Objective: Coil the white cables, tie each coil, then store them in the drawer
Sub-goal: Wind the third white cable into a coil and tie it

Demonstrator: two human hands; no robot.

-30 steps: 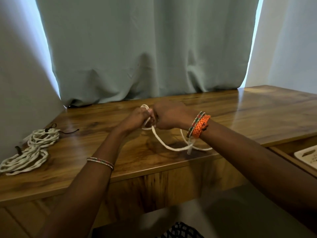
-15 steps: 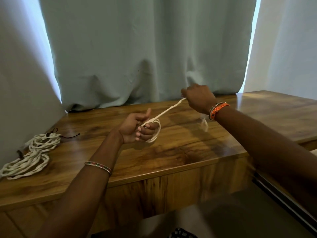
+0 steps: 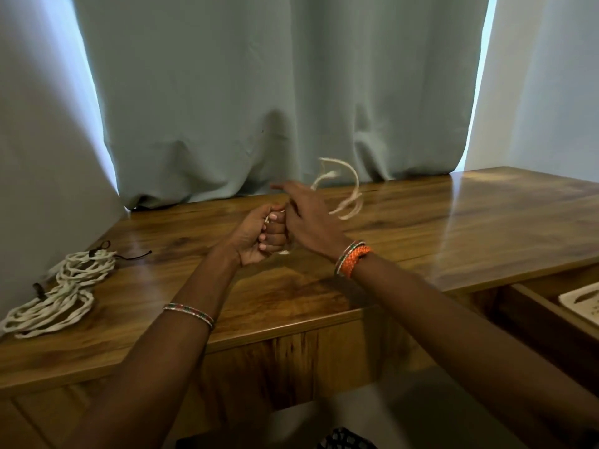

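Left hand (image 3: 259, 236) fists around a white cable (image 3: 348, 192) above the table (image 3: 453, 222); right hand (image 3: 308, 218) beside it (grip unclear, blurred), cable's loose end looping past it.

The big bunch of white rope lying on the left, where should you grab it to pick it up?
Grab the white rope bundle round its narrow middle, coming down from above. The loops gather closest there, so one hand probably lifts them all together.
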